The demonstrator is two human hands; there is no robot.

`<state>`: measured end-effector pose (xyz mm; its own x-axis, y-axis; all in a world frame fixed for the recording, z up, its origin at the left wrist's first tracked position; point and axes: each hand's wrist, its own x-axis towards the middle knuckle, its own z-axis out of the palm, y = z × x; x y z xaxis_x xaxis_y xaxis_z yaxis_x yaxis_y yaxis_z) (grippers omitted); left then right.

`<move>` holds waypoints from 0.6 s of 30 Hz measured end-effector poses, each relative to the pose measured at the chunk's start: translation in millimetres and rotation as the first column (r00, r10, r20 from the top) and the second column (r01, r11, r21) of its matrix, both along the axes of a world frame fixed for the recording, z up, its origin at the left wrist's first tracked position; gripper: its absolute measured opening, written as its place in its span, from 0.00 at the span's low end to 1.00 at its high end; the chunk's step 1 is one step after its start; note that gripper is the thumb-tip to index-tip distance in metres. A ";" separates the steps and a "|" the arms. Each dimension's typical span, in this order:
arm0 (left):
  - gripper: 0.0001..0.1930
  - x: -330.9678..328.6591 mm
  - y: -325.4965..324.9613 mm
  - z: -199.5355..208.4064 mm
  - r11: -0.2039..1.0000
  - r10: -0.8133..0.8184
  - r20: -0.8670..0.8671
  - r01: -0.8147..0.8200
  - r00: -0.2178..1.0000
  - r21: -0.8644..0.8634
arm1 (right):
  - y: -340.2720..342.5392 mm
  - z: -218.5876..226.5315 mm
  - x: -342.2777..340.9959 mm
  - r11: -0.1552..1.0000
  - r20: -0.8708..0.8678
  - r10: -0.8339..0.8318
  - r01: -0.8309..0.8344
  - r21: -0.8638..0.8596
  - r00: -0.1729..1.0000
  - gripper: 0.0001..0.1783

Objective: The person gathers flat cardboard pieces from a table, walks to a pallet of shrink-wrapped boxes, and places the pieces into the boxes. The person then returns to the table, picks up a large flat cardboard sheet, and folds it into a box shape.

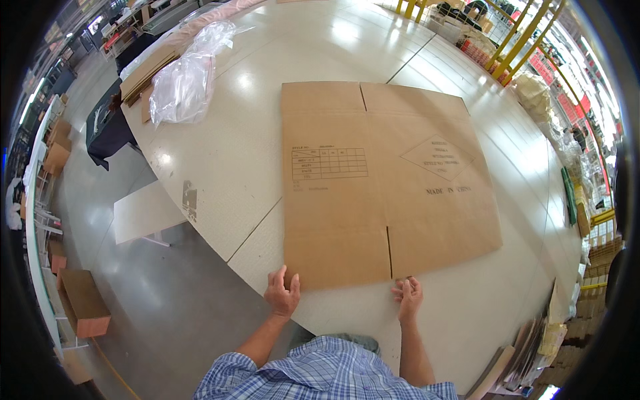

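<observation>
A flattened cardboard box (pixel 340 220) lies on a large pale table in front of me, printed with a grid on its left part and a diamond on its right. Slots cut into its far and near edges. My left hand (pixel 283 295) holds its near left corner, a finger along the side edge and the thumb at the near edge. Just right of the near slot, my right hand (pixel 408 297) has its curled fingers at the near edge, gripping it. The undersides of the fingers are partly hidden.
Crumpled clear plastic (pixel 185 83) lies at the table's far left beside stacked cardboard pieces (pixel 148 72). A low white side table (pixel 147 212) and an open carton (pixel 83 303) stand on the floor at left. Yellow rails (pixel 523 40) rise at far right; cardboard sheets (pixel 517 353) lean at near right.
</observation>
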<state>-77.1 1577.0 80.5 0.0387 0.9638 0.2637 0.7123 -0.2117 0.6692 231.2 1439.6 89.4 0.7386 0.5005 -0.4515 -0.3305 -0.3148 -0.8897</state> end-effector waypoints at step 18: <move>0.18 10.3 -0.4 0.7 0.999 -0.001 -0.138 0.006 0.990 0.038 | 0.4 -26.0 -25.5 0.977 0.772 0.206 -0.082 -0.196 0.601 0.14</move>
